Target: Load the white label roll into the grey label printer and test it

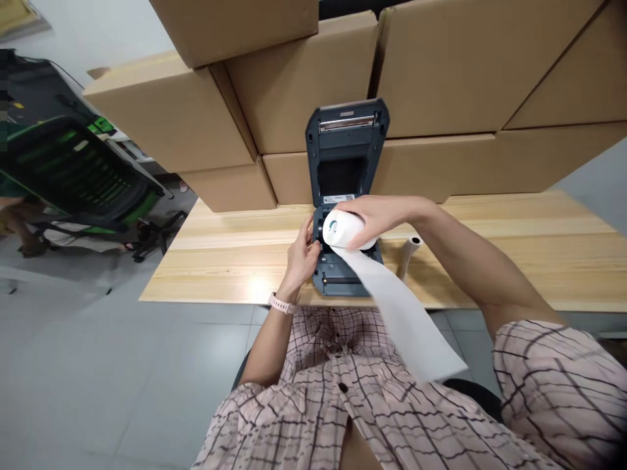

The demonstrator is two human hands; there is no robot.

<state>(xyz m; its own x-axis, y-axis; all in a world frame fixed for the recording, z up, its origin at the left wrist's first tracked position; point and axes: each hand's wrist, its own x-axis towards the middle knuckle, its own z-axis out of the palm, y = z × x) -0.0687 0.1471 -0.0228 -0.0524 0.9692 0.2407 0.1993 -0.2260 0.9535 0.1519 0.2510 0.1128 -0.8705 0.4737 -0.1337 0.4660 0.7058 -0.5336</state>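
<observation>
Two bare hands work over one label printer (337,269) at the centre of the frame, its single lid (343,147) swung up toward the top. One roll of white paper (340,230) is in the right hand (379,217), whose fingers and thumb wrap it from above and from the right, clasping it over the printer's open bay; the roll's hollow core faces the left of the frame. One loose strip (406,313) runs from the roll toward the lower right, past the table's front edge and across the checked shirt (343,378).

The one left hand (301,258) has bent fingers against the printer's left side, just beside the roll; whether it pinches any part there, I cannot tell. One pale pink wristband (283,303) circles that wrist. One black roller (343,281) crosses the front of the printer's base, and one shiny metal rod (347,124) spans the top of the lid.

Right of the printer, one slim white roll (407,258) with a dark-centred end stands on the single wooden tabletop (220,261). At least seven cardboard boxes (304,91) are stacked across the top. One black-and-green office chair (73,170) is at the left.
</observation>
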